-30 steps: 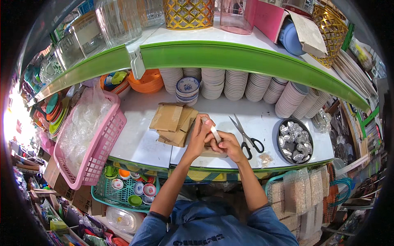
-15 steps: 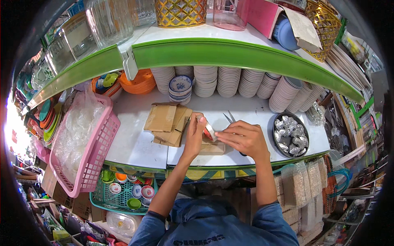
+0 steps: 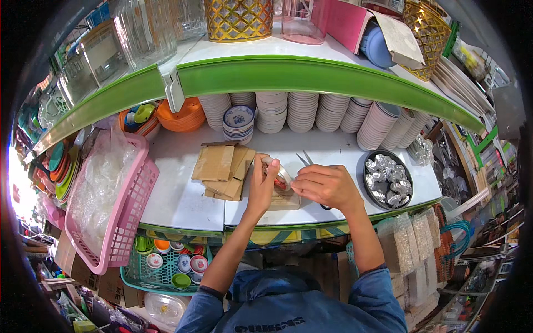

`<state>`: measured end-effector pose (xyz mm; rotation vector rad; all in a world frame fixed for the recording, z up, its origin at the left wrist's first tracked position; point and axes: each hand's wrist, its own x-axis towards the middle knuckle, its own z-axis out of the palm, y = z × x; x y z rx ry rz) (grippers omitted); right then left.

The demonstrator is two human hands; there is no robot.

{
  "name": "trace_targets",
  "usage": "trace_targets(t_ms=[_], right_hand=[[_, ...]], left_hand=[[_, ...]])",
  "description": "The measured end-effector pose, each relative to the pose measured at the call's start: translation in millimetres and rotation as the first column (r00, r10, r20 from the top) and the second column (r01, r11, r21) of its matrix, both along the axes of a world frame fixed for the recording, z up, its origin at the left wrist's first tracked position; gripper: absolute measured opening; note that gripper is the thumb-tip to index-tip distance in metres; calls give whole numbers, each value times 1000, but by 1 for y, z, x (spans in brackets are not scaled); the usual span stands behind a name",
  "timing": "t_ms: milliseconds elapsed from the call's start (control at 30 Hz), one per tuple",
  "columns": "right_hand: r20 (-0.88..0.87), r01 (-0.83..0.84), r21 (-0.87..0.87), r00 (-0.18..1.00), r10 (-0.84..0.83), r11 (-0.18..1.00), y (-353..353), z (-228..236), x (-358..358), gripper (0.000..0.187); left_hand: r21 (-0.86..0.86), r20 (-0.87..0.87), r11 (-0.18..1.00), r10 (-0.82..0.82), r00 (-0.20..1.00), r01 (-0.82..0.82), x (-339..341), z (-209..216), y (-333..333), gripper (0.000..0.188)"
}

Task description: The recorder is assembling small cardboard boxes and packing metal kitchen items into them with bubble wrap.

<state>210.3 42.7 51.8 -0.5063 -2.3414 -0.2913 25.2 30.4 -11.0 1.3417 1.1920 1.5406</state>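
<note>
The white roll is between the left hand, which grips it, and the right hand, which pinches its edge.

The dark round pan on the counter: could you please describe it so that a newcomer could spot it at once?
Below the green-edged shelf runs a white counter. Near its right end, past the right hand, sits the pan. Unlike the pale dish stacks behind it, it is wide, dark and holds shiny silver pieces.
</note>
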Motion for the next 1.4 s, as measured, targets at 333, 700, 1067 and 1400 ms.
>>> trace_targets(t_ms=[333, 700, 1067, 1400], right_hand=[[-106, -41, -247, 994, 15, 968, 2, 4, 7, 18], [-388, -356, -879, 921, -42, 319, 18, -3, 47, 12], [-327, -316, -943, 939, 108, -107, 29, -53, 26, 16], [-367, -354, -917, 929, 42, -182, 11, -63, 20, 16]], left_hand=[[-90, 104, 974, -200, 974, 209, -5, -8, 3, 54], [-172, 149, 852, -474, 868, 495, -10, 1, 22, 91], [-244, 235, 483, -812, 534, 841, 2, 8, 57, 96], [148, 208, 584, -807, 552, 798, 17, -7, 71, 60]])
